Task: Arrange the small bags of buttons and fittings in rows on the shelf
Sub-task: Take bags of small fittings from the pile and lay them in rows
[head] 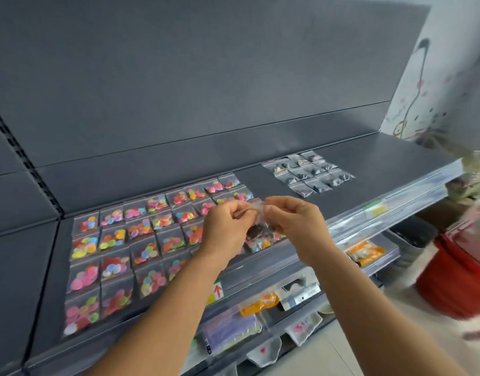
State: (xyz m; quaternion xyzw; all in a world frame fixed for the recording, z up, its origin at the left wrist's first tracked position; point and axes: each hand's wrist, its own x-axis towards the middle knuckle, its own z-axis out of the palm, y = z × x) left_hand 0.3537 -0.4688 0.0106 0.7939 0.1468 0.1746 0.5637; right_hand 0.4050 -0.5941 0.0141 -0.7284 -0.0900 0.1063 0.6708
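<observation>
Between my left hand (228,226) and my right hand (290,223) hangs a small clear bag of dark fittings (256,226), pinched by its top edge from both sides above the grey shelf (382,156). Under and left of my hands, several rows of clear bags of coloured buttons (116,256) lie flat on the shelf. Farther back to the right, a smaller block of bags of dark fittings (309,173) is laid out in rows. My hands hide some of the coloured bags.
The shelf's clear front rail (369,213) carries price tags. Lower shelves hold orange packets (365,252), a purple packet and white items. A red bucket (456,283) stands on the floor at right. A blurred plastic bag (475,169) hangs at the right edge.
</observation>
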